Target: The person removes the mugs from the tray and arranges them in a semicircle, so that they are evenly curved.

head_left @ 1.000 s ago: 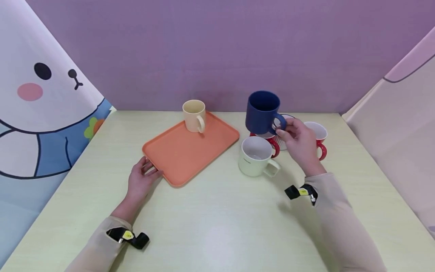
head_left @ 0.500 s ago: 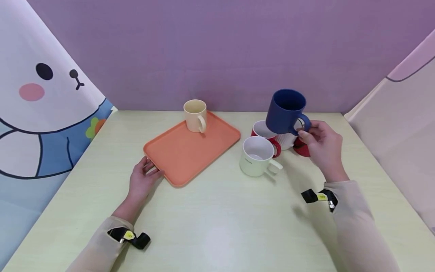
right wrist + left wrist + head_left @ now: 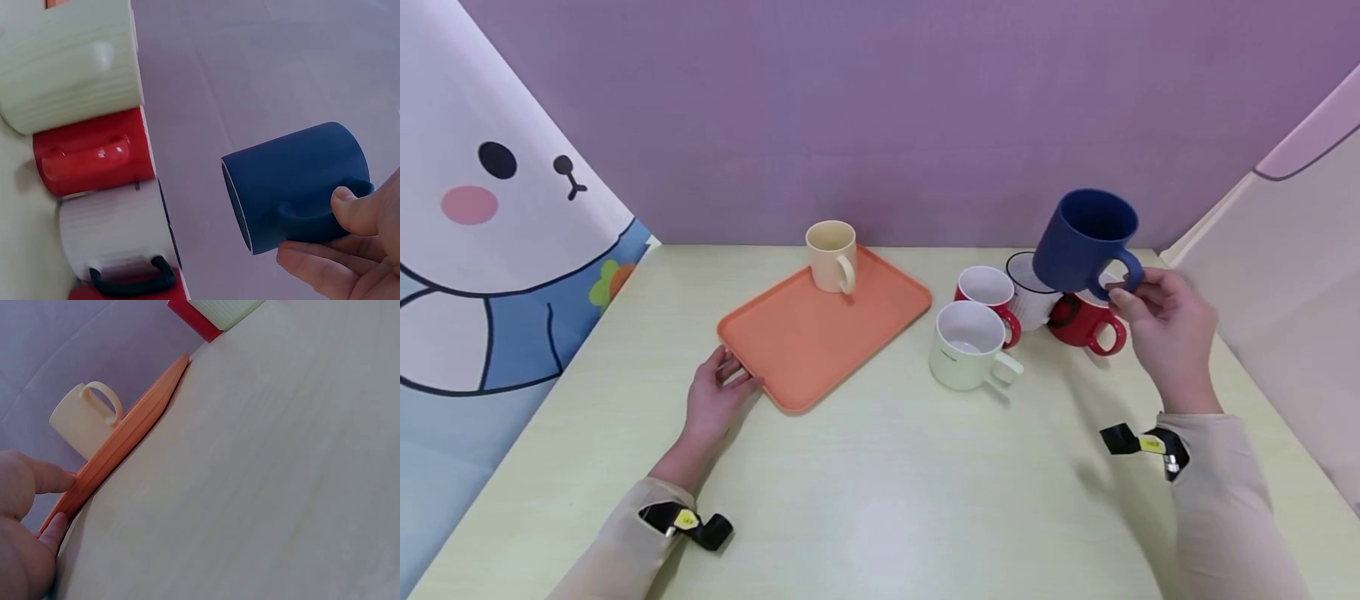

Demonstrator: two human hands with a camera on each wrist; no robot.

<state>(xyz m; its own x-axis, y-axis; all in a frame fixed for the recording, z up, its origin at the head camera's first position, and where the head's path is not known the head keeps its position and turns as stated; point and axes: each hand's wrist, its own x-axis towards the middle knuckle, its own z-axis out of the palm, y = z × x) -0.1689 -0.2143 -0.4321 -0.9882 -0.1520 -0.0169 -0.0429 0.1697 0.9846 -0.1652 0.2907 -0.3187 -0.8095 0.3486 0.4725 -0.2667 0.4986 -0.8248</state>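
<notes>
My right hand (image 3: 1172, 333) pinches the handle of a dark blue mug (image 3: 1078, 242), thumb on top and fingers beneath, in the air over the right-hand mugs. In the right wrist view this blue mug (image 3: 294, 184) hangs apart from the row of mugs. My left hand (image 3: 718, 400) grips the near left corner of an orange tray (image 3: 790, 342). The left wrist view has the fingers (image 3: 53, 478) at the rim of the tray (image 3: 125, 437). A cream mug (image 3: 827, 267) stands upright at the tray's far edge.
Grouped on the right of the table (image 3: 880, 500) are a pale green mug (image 3: 958, 362), a red mug (image 3: 966, 292), a white mug (image 3: 1028, 304) with a dark rim and black handle, and another red mug (image 3: 1078, 321). A purple backdrop (image 3: 880, 125) rises behind.
My right hand has carried the blue mug to the right, from above the pale green mug to over the far-right red one. The left hand and tray have stayed put.
</notes>
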